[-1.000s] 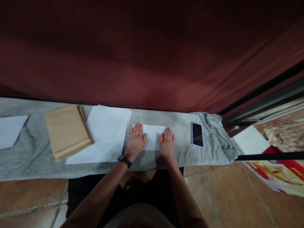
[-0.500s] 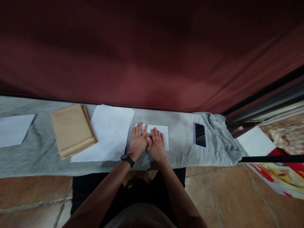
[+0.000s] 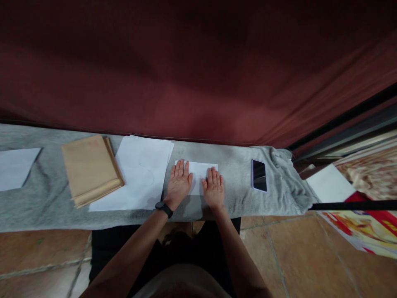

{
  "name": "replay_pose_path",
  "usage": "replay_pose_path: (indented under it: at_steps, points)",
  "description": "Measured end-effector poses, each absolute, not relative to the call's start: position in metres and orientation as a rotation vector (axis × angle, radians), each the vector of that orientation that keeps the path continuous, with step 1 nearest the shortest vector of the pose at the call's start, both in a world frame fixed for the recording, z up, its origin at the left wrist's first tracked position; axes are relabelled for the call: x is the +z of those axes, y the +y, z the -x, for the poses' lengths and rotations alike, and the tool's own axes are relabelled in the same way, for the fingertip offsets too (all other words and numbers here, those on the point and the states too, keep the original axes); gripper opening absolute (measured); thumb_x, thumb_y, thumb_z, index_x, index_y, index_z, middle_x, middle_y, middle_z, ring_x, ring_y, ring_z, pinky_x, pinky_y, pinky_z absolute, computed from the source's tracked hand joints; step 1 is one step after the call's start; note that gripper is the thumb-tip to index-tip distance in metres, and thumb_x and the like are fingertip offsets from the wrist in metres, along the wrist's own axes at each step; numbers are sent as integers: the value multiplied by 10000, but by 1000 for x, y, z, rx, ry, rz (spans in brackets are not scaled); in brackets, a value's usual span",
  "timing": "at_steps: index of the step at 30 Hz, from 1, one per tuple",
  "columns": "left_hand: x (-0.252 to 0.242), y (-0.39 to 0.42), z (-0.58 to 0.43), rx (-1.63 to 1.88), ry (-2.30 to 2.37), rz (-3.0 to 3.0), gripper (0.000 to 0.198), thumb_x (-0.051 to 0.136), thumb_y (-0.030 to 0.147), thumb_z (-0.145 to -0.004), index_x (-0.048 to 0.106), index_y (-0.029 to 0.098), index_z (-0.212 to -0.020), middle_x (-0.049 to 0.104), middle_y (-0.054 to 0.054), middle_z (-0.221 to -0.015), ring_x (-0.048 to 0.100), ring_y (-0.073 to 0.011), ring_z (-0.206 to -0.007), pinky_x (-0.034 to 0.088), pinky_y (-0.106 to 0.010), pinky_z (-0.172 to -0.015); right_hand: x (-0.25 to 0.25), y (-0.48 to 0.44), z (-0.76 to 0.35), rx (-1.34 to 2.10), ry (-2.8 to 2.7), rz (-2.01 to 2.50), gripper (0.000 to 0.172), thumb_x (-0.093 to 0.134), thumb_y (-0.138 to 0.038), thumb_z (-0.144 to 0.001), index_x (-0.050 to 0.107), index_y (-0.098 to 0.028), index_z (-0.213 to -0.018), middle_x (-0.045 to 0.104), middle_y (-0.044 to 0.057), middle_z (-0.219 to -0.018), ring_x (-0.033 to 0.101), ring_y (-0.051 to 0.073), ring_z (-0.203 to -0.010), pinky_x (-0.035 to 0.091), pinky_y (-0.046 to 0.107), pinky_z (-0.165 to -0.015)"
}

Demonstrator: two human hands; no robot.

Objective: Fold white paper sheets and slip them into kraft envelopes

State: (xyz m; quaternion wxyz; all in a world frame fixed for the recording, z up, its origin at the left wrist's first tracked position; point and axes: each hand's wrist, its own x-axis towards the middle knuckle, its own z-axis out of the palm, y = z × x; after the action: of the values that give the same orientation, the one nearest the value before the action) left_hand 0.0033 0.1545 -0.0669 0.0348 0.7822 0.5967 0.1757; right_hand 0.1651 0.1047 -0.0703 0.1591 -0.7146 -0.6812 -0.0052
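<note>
A small white folded-looking sheet of paper (image 3: pixel 197 178) lies flat on the grey cloth in front of me. My left hand (image 3: pixel 179 182) rests flat across its left end, fingers stretched out and pointing away from me. Over the right end lies my right hand (image 3: pixel 214 188), also flat with its fingers extended. The middle of the paper shows between the hands, while both ends are partly hidden under them. A dark watch (image 3: pixel 164 208) is on my left wrist. Just left of my left hand is a stack of larger white sheets (image 3: pixel 142 174).
Brown paper envelopes (image 3: pixel 91 165) overlap the white stack. Another white sheet (image 3: pixel 18 167) lies at the far left, and a phone (image 3: pixel 259 175) at the right. The grey cloth (image 3: pixel 235 203) covers a narrow surface against a dark red curtain (image 3: pixel 198 82). A black bar (image 3: pixel 356 205) stands at the right.
My right hand has slid right along the small paper, away from my left hand, baring its middle. My left hand stays at the left end.
</note>
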Motion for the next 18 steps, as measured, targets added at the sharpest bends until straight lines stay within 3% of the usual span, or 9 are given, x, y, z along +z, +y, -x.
replay_pose_path:
  at_steps: [11,18]
  points:
    - [-64,134,4,539,1830,-2367,653,293,362,-1066,299,-9,-1603,277,-242,-1685,224,-323,-1598,238,-546,-1296,-67,103,-165,7,-1952,2061,607,342,-395,-1111,312,-86,-1633,354,198,-1668,327,297,-1562,265,522,-1257]
    - [-58,100,-19,454,1634,-2503,615,305,317,-1062,305,57,-1620,286,-148,-1709,188,-251,-1611,199,-464,-1326,-66,102,-165,21,-1992,2062,617,313,-392,-1109,303,-65,-1632,310,198,-1688,302,319,-1566,239,532,-1258]
